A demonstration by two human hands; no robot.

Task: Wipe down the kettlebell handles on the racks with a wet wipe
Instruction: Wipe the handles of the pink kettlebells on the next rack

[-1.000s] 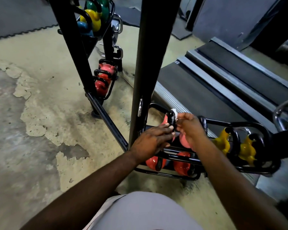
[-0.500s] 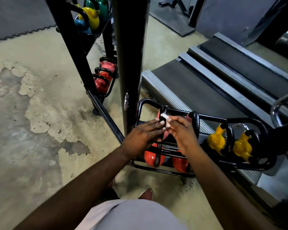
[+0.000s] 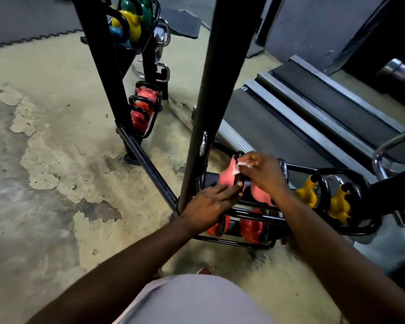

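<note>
Low on the black tubular metal rack (image 3: 313,170), right of its upright post, a crumpled white wet wipe (image 3: 240,165) is pinched in the right hand (image 3: 264,171) and pressed to the black loop handle (image 3: 239,181) of a pink kettlebell (image 3: 227,175). The bell is steadied by the left hand (image 3: 208,203), fingers held straight. This handle appears mid-wipe; next, the wipe would need carrying right to the neighbouring handle.

Pink kettlebells (image 3: 226,177), red kettlebells (image 3: 250,228) and yellow kettlebells (image 3: 339,204) are carried by a low black steel-tube rack (image 3: 243,244), which is set on a worn concrete floor (image 3: 56,160).
</note>
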